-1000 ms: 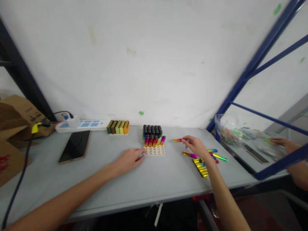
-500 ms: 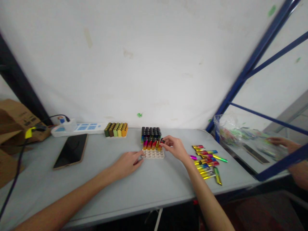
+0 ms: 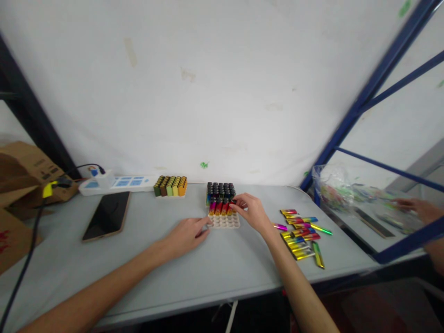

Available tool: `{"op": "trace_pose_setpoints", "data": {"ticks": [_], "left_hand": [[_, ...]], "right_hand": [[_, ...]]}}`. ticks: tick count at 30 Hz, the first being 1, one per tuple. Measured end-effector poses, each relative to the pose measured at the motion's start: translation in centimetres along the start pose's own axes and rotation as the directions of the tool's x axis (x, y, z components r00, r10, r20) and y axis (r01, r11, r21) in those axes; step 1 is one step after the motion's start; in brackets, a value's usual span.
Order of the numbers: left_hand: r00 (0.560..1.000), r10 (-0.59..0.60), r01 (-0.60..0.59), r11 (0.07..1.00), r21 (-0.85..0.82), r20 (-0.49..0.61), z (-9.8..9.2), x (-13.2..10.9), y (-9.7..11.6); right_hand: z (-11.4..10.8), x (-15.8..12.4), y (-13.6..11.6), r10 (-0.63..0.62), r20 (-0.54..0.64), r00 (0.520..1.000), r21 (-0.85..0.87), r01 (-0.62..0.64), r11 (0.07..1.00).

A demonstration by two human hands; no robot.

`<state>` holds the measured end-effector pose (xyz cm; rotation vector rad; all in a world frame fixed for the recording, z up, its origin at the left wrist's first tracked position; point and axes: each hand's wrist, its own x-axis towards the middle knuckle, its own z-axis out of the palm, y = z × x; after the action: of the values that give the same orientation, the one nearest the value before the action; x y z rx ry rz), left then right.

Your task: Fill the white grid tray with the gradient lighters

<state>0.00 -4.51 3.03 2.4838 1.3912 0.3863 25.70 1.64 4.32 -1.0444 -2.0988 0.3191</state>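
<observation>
A white tray (image 3: 225,223) with rows of round holes sits on the table before me. Upright lighters with black tops (image 3: 221,188) fill its back rows, and a row of shiny red, purple and yellow lighters (image 3: 218,208) stands in front of them. My right hand (image 3: 252,212) pinches a red-and-yellow lighter (image 3: 231,209) by its top, at the right end of that front row. Whether its base is fully seated I cannot tell. My left hand (image 3: 189,235) rests at the tray's front left corner, index fingertip touching it and thumb apart. Loose metallic lighters (image 3: 301,233) lie in a pile right of my right hand.
Another tray of green, brown and yellow lighters (image 3: 170,186) stands at the back left. Nearby are a phone (image 3: 107,216), a white power strip (image 3: 133,184) and cardboard boxes (image 3: 31,171). Beyond the blue metal frame (image 3: 347,120), another person's hand (image 3: 412,206) works near plastic bags (image 3: 335,187).
My right hand has lowered the lighter slightly into line with the front row. My left hand stays at the tray corner. The whole view has shifted a little.
</observation>
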Motion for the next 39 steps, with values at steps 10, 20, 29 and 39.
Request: {"op": "trace_pose_setpoints", "data": {"ticks": [10,20,29,39], "left_hand": [[1.000,0.014,-0.014,1.000,0.013,-0.004,0.5,0.1,-0.5],[1.000,0.023,-0.023,0.999,0.041,-0.002,0.8,0.2,-0.7],[0.999,0.039,-0.039,0.998,0.048,-0.009,1.1,0.3,-1.0],[0.999,0.047,-0.047,0.998,0.033,-0.020,1.1,0.3,-0.9]], "right_hand": [[0.2,-0.6,-0.1,-0.034,0.008,0.999,-0.035,0.035,0.999],[-0.9,-0.4,-0.8,-0.114,0.044,0.992,-0.053,0.116,0.992],[1.0,-0.2,1.1,0.023,-0.094,0.995,-0.301,-0.050,0.952],[3.2,-0.4,-0.4,0.105,-0.094,0.990,-0.290,-0.128,0.948]]}}
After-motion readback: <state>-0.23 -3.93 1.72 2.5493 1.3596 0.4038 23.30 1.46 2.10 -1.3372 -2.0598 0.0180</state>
